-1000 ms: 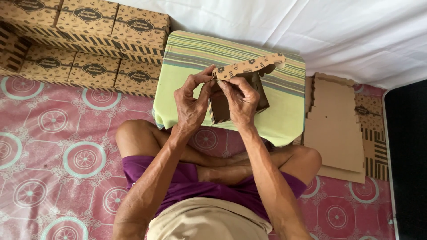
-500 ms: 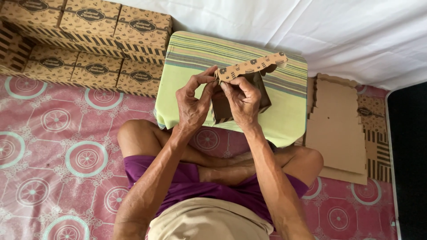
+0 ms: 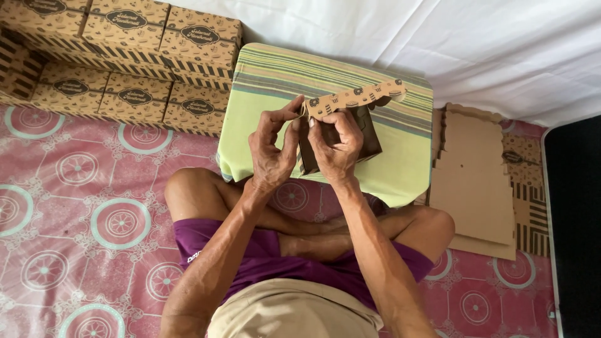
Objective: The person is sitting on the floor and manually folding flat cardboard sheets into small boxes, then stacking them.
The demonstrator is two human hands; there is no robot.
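Together, left hand (image 3: 270, 152) and right hand (image 3: 336, 145) pinch the cardboard box (image 3: 350, 128) between them; above the cushion (image 3: 269, 106).

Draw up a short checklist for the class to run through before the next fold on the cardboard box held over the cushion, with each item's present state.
1. Both hands on the small brown patterned cardboard box: ok; left hand and right hand grip it.
2. Patterned flap raised free: ok.
3. Box over the green striped cushion: ok.
4. Side tabs locked: cannot tell, hidden by fingers.
5. Stack of flat cardboard blanks beside the right knee: ok.
6. Stack of finished brown boxes apart from the hands: ok.
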